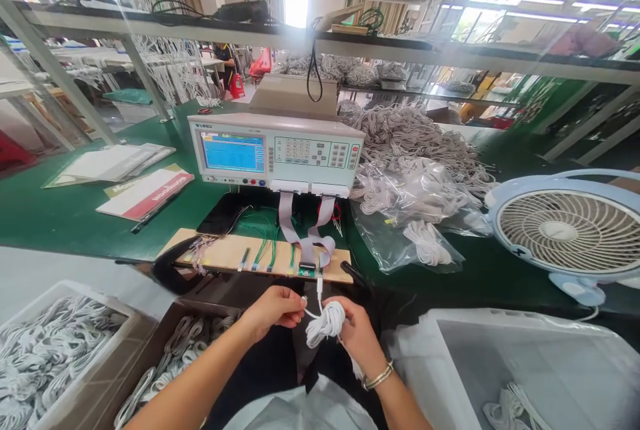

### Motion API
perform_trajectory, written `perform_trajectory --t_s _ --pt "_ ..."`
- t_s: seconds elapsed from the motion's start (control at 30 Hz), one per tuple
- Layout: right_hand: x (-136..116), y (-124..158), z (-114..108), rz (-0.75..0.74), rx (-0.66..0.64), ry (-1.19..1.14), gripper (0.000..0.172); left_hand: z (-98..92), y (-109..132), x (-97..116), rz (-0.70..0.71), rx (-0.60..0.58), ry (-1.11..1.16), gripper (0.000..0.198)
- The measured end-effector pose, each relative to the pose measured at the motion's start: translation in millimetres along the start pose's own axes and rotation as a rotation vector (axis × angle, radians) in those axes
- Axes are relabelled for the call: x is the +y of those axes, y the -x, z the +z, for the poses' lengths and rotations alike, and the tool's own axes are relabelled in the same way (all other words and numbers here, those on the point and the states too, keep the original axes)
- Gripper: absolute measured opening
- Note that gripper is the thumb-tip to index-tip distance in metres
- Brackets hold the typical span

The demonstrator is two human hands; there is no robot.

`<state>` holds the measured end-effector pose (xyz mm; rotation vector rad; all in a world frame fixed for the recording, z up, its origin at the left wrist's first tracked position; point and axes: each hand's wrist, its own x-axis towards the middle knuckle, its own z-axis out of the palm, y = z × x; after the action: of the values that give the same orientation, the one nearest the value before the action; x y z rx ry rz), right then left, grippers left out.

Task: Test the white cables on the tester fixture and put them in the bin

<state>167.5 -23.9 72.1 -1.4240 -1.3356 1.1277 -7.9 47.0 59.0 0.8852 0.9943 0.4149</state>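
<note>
The person is sitting at a green surface point(60, 210) and is holding a coiled white cable point(326, 321) low in front of the body, between both hands. The right hand point(358, 335) is closing around the bundle from the right side and is carrying its weight. The left hand point(274, 310) is pinching one loose plug end point(303, 299) between thumb and fingertips, just to the left of the coil. A second short end point(319, 285) is rising straight up from the coil and is reaching the near edge of the wooden fixture board point(225, 251), close to a small green socket board point(306, 271); whether it is seated there or only touching, I cannot tell. The fixture board is lying directly ahead of the hands and a little above them, with its long axis running left to right, and the socket board is sitting almost in the middle between the two hands, slightly nearer to the left one. Behind the board a cable tester point(275, 150) is showing a blue screen. A desk fan point(570, 230) is standing far to the right, and a white bin point(525, 363) is standing beside the right arm.
</note>
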Motion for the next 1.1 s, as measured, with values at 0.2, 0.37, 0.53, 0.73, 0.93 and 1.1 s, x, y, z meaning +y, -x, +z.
perform_trajectory --t_s 0.2,0.37,0.53,0.73,0.93,1.1 --pt "3 -3 4 0.135 0.058 -0.114 0.024 15.8 -8 5 0.097 0.126 0.241 0.025" --pt "11 -3 0 0.166 0.065 -0.121 0.026 30.0 -16 1 0.116 0.219 0.417 0.022" --pt "17 -2 0 0.181 0.068 -0.154 0.026 30.8 -18 -5 0.109 0.23 0.526 0.022" --pt "17 -1 5 0.178 0.091 -0.22 0.029 36.2 -18 -11 0.162 0.275 0.578 0.023" --pt "10 -4 9 0.288 0.156 -0.344 0.035 42.4 -19 -13 0.248 0.259 0.61 0.026" --pt "1 -18 14 0.338 0.181 -0.357 0.034 37.6 -26 -9 0.343 0.319 0.5 0.031"
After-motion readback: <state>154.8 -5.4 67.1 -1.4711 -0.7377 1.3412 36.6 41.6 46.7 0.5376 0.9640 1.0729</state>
